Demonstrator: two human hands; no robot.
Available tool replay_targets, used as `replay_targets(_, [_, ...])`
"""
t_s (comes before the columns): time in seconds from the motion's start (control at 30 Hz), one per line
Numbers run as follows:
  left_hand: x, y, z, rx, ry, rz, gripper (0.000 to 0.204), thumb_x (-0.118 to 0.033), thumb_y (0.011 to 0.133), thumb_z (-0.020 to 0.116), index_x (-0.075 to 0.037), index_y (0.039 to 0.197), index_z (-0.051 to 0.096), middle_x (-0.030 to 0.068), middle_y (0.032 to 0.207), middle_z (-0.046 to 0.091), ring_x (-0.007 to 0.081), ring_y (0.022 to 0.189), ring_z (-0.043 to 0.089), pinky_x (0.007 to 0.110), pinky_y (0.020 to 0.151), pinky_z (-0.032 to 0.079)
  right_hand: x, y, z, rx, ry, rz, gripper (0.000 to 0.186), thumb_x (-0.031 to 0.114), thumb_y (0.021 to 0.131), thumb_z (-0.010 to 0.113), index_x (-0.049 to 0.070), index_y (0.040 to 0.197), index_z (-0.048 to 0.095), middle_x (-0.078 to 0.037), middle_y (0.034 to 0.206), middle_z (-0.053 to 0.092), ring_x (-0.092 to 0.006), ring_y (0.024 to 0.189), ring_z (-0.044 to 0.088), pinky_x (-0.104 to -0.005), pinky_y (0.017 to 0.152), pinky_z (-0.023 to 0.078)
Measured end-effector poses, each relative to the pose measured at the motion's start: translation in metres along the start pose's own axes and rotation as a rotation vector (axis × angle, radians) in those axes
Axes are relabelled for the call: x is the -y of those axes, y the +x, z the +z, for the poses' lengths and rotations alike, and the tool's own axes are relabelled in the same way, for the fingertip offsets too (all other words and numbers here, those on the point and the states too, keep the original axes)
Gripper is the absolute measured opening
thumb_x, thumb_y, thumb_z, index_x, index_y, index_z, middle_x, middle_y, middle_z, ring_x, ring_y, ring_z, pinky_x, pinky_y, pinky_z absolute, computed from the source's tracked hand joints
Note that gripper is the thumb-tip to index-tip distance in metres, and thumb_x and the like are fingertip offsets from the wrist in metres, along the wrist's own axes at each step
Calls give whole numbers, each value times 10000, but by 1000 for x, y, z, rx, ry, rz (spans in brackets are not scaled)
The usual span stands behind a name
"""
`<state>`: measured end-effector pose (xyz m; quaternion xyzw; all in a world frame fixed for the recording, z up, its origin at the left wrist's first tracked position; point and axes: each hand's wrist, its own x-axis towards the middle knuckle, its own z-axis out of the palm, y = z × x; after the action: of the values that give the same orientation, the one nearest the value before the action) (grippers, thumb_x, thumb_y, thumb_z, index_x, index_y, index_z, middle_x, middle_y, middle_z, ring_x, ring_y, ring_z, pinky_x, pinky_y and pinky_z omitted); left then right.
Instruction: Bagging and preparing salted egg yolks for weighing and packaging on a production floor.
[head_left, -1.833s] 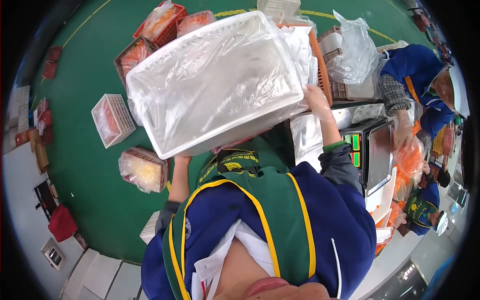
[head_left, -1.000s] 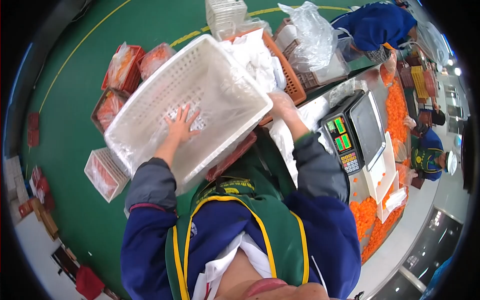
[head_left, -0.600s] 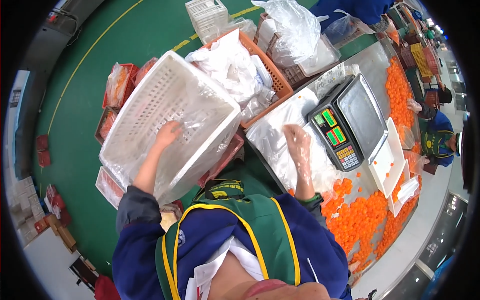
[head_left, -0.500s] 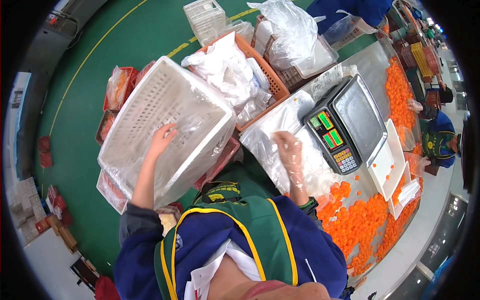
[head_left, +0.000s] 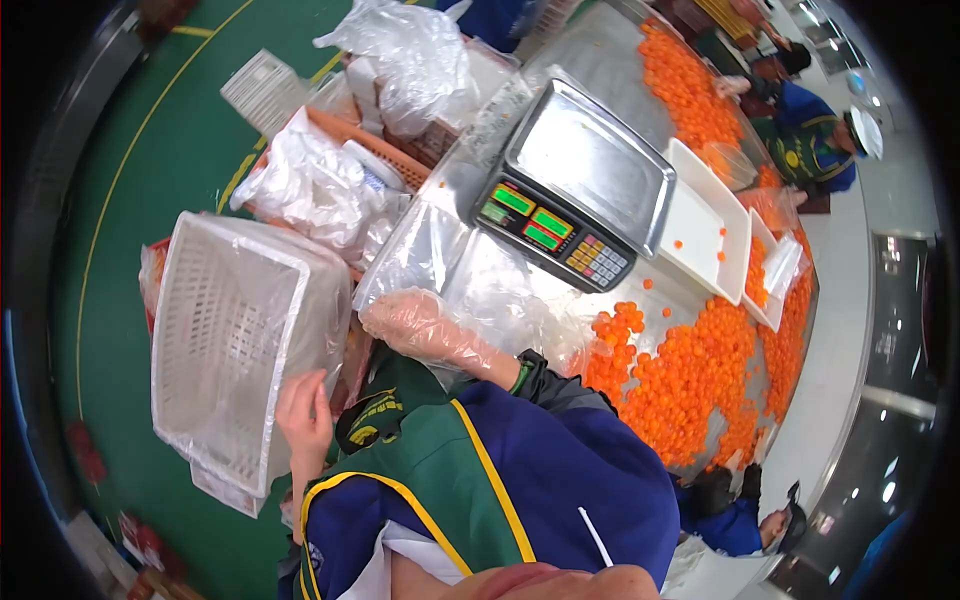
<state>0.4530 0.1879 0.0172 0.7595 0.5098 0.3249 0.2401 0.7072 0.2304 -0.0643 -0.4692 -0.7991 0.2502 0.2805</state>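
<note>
My left hand (head_left: 305, 415) is bare and sits beside the near right rim of a white perforated crate (head_left: 215, 345) lined with clear film. Its fingers point up, lightly bent, and nothing shows in them. A clear plastic glove covers my right hand (head_left: 415, 325), which is at the table's left edge. Its fingers are curled over the corner of a clear plastic bag (head_left: 420, 250), one of several lying flat there; the fingertips are partly hidden. Just beyond stands a weighing scale (head_left: 590, 175) with lit green displays and a bare metal pan.
Small orange balls, like egg yolks (head_left: 690, 365), cover the table's right side. A white tray (head_left: 705, 225) holds a few. Beyond the crate, an orange basket (head_left: 385, 150) carries white plastic bags (head_left: 315, 185). Co-workers (head_left: 815, 140) are at the table's far and right sides.
My view has turned, shifting the scene. My left hand has come out of the crate to its near rim. My right hand has moved left and nearer, to the bags' edge, its fingers curling.
</note>
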Motion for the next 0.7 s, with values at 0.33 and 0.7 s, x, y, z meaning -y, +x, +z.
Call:
replay_targets(0.33, [-9,-37,-3,137,-6,270,147,26,877,646,9,1016,691,156,928,697,343,830,669,413,734,528,44,-80,-27,-272,-110,108,118,129,884,650,102,983,708,-118,883,692,-340,835,684,-415,714,553])
replay_targets(0.7, [12,-125,13,327,-201,404,94,-52,879,678,-10,961,697,135,867,684,328,793,664,407,699,522,154,-227,-29,-485,-233,473,98,130,923,655,58,975,696,-169,855,671,-366,815,668,-435,740,539])
